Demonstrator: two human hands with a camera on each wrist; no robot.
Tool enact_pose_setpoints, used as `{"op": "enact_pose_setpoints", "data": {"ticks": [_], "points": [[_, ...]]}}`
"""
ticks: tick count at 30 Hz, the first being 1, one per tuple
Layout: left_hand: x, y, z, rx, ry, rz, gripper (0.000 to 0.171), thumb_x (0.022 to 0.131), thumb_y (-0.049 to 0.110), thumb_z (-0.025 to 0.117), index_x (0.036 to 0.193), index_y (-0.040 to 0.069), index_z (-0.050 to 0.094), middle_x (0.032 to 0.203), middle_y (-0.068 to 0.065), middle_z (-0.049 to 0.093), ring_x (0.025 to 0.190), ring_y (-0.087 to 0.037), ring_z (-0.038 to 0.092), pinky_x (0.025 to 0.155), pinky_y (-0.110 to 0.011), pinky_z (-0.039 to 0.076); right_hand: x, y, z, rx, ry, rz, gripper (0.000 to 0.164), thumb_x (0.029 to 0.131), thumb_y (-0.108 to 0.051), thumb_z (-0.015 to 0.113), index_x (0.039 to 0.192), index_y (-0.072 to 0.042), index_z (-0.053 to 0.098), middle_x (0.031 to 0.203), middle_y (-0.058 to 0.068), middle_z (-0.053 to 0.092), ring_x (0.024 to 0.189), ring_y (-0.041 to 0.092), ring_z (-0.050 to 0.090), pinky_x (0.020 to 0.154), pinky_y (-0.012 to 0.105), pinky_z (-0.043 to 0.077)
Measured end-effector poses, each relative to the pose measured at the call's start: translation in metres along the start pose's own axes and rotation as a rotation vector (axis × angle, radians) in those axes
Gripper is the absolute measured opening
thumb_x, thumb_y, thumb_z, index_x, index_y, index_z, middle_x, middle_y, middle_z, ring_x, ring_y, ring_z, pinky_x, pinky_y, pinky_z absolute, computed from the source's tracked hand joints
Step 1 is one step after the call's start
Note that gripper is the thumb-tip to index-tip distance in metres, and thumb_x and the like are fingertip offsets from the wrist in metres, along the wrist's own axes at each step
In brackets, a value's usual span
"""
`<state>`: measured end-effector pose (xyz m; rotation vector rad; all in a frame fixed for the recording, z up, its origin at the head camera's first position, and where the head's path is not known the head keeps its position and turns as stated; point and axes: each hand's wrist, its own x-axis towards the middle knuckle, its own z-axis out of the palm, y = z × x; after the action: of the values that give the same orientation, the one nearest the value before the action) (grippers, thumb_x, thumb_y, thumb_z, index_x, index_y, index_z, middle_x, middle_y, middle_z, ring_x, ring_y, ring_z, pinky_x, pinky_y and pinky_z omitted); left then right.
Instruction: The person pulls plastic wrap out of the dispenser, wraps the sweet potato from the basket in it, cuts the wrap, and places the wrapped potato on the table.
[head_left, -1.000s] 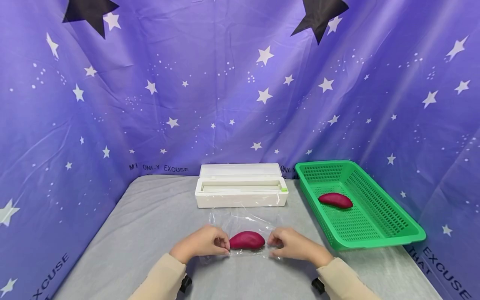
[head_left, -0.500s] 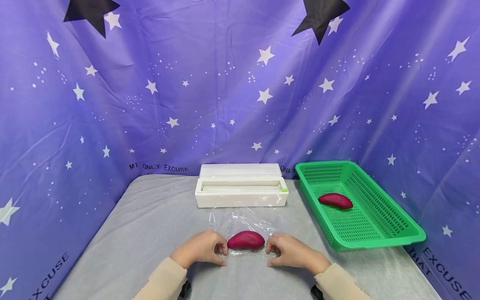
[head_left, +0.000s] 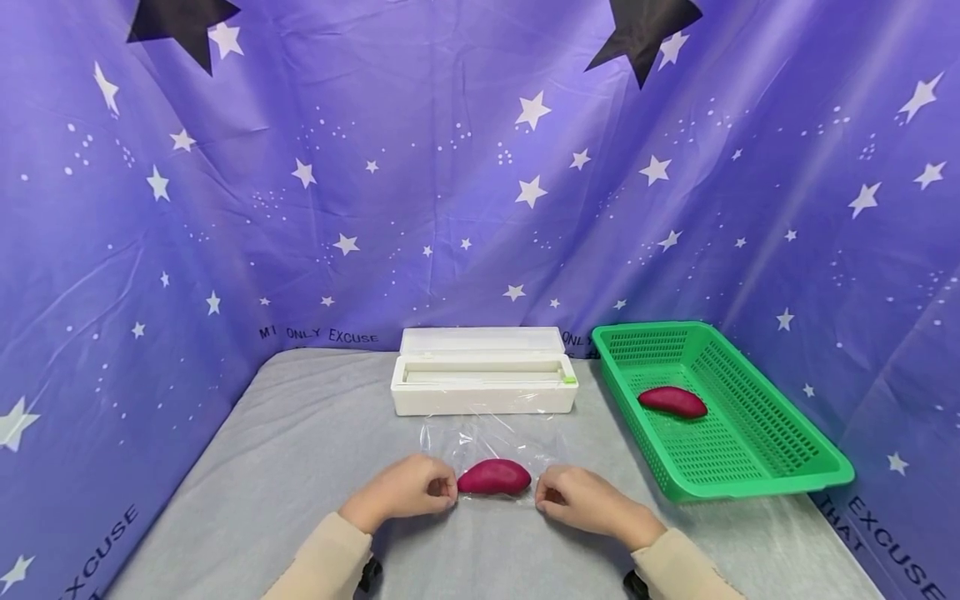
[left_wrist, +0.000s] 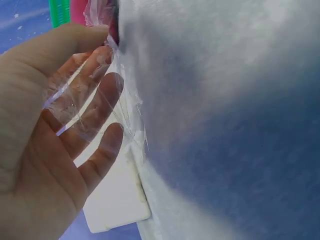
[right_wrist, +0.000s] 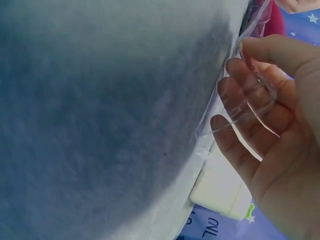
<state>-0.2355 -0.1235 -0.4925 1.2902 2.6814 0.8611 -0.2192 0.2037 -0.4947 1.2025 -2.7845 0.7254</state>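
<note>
My left hand (head_left: 405, 490) pinches clear film (head_left: 487, 435) between thumb and forefinger, the other fingers loosely spread behind it; my right hand (head_left: 592, 502) has its thumb closed on the same film, its other fingers apart too. The crimson root (head_left: 494, 477) lies right between my two sets of fingertips, its long axis running from one hand to the other. Its left tip comes up against my left fingertips, touching or nearly so, I can't tell which; its right tip stops just short of my right fingers, so my left is slightly nearer. The film spreads away past the root, ahead of my fingers, toward the white box (head_left: 483, 402) with its raised lid (head_left: 482, 340); whether it joins the box I can't tell. Farther off, ahead and to the right of my right fingers, a second root (head_left: 672, 402) lies in the green basket (head_left: 757, 488).
</note>
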Motion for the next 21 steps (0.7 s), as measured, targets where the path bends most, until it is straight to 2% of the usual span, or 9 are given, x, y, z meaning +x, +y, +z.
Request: {"op": "enact_pose_setpoints", "data": {"ticks": [6, 10, 16, 21], "points": [[0.003, -0.003, -0.006, -0.081, 0.014, -0.030, 0.013, 0.086, 0.008, 0.075, 0.082, 0.019, 0.069, 0.077, 0.019, 0.060, 0.074, 0.003, 0.057, 0.070, -0.020, 0.052, 0.002, 0.002, -0.006, 0.036, 0.033, 0.009, 0.015, 0.089, -0.011, 0.072, 0.084, -0.023, 0.064, 0.075, -0.021, 0.051, 0.069, -0.003, 0.048, 0.062, 0.021, 0.045], [0.005, -0.007, -0.008, -0.112, 0.036, -0.036, 0.008, 0.087, 0.009, 0.075, 0.085, 0.016, 0.071, 0.079, 0.017, 0.063, 0.074, 0.001, 0.058, 0.071, -0.022, 0.054, 0.007, 0.004, -0.010, 0.046, 0.055, 0.020, 0.013, 0.090, -0.011, 0.071, 0.086, -0.021, 0.065, 0.075, -0.020, 0.054, 0.069, -0.003, 0.050, 0.062, 0.022, 0.048], [0.011, -0.014, -0.008, -0.114, 0.085, -0.077, 0.009, 0.089, 0.007, 0.072, 0.094, 0.014, 0.071, 0.078, 0.015, 0.063, 0.070, 0.001, 0.057, 0.064, -0.021, 0.052, 0.014, 0.007, -0.013, 0.067, 0.070, 0.065, 0.009, 0.092, -0.010, 0.071, 0.094, -0.016, 0.066, 0.079, -0.017, 0.062, 0.071, -0.002, 0.056, 0.065, 0.025, 0.052], [0.015, -0.014, -0.009, -0.101, 0.096, -0.089, 0.015, 0.093, 0.006, 0.068, 0.106, 0.009, 0.074, 0.083, 0.010, 0.067, 0.075, -0.002, 0.060, 0.067, -0.022, 0.053, 0.018, 0.009, -0.015, 0.079, 0.080, 0.060, 0.018, 0.091, -0.006, 0.070, 0.108, -0.009, 0.065, 0.078, -0.011, 0.065, 0.069, 0.000, 0.058, 0.063, 0.026, 0.053]]}}
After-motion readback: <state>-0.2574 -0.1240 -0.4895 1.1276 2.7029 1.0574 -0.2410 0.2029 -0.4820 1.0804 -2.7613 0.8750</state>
